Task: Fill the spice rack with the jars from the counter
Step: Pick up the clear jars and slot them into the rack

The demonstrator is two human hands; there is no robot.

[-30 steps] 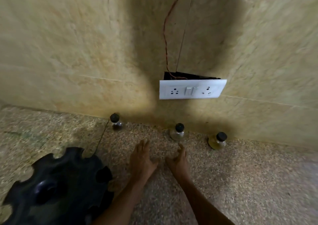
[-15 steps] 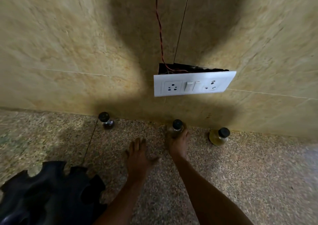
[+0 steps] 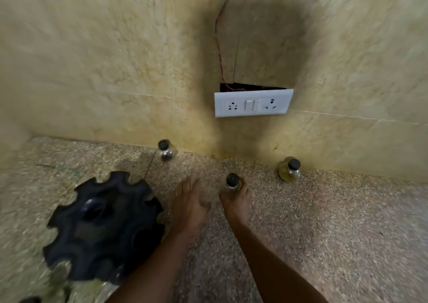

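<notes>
Right hand [image 3: 235,201] gripping glass jar [image 3: 232,183]

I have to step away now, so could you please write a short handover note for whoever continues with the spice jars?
Right hand grips the middle jar, which has a black cap.
Left hand is open, flat on the counter beside it.
Two more capped jars stand against the wall: the left jar and the yellowish jar to the right.
The black spice rack sits to the left; the slots in view look empty.
Done: no jar is seen in the rack.
Left: put the held jar in a slot, then the other two.
</notes>
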